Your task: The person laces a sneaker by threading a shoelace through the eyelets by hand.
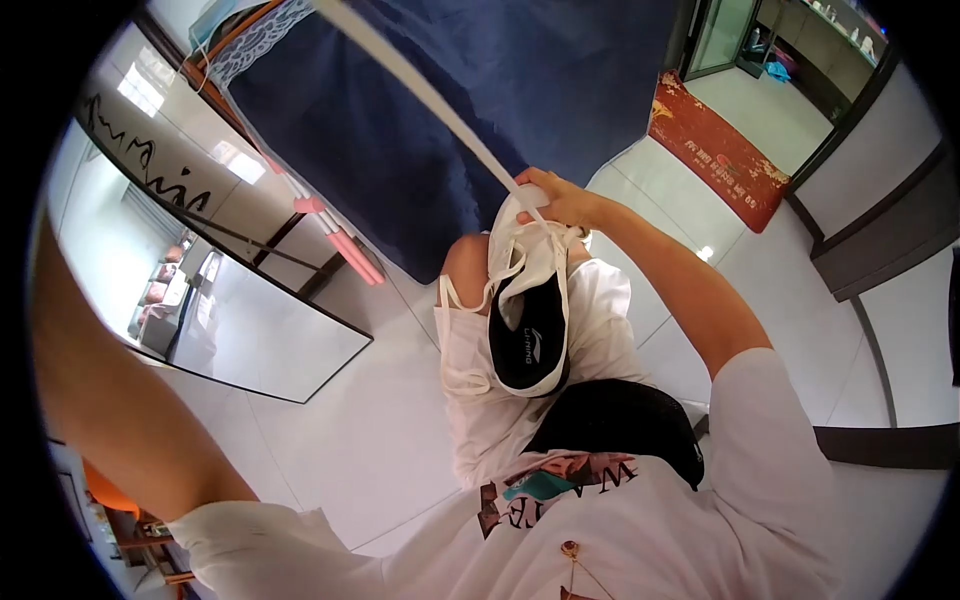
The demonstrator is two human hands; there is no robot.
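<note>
One brand clear from where I stand: LI-NING, in small pale capitals on the black insole (pixel 519 370) of the white shoe (pixel 500 249), a swoosh-like logo (pixel 537 346) alongside. Lettering runs lengthwise down the insole. T-shirt (pixel 700 535): big dark capitals round a coloured print (pixel 545 484), upside down from here, broken by folds; an E seems among them, word not legible. Red doormat (pixel 700 125): a line of pale characters, too small to read. Glossy panel (pixel 212 122) at left: dark looping script (pixel 150 165), cannot make it out.
</note>
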